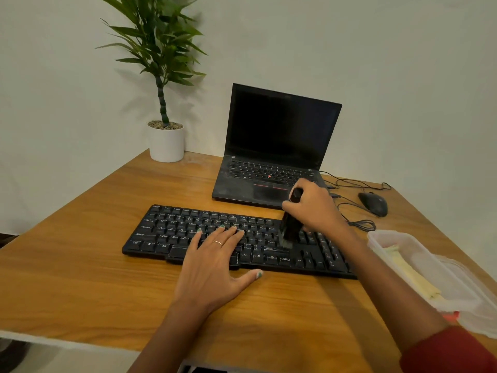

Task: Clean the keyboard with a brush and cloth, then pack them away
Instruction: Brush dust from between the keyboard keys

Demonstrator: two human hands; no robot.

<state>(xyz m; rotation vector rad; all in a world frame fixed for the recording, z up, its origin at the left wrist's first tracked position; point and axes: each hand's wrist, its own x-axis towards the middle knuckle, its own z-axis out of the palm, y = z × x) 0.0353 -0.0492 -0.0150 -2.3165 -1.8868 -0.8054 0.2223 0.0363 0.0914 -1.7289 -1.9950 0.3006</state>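
Here, at the far left corner of the wooden table (80, 265), a potted plant (165, 130) is standing against the wall. Nearer, the black keyboard (188, 232) is lying across the table, and the left hand (212, 267) is resting flat on its middle keys, fingers straight and spread, holding nothing. Behind it an open laptop (277, 146) is sitting with a dark screen. The right hand (314, 208) is gripping a black brush (289, 227), its bristles touching the keyboard's right part. Further right a wired mouse (373, 203) is lying, and a clear plastic container (430, 270) is holding a pale yellow cloth (411, 275).
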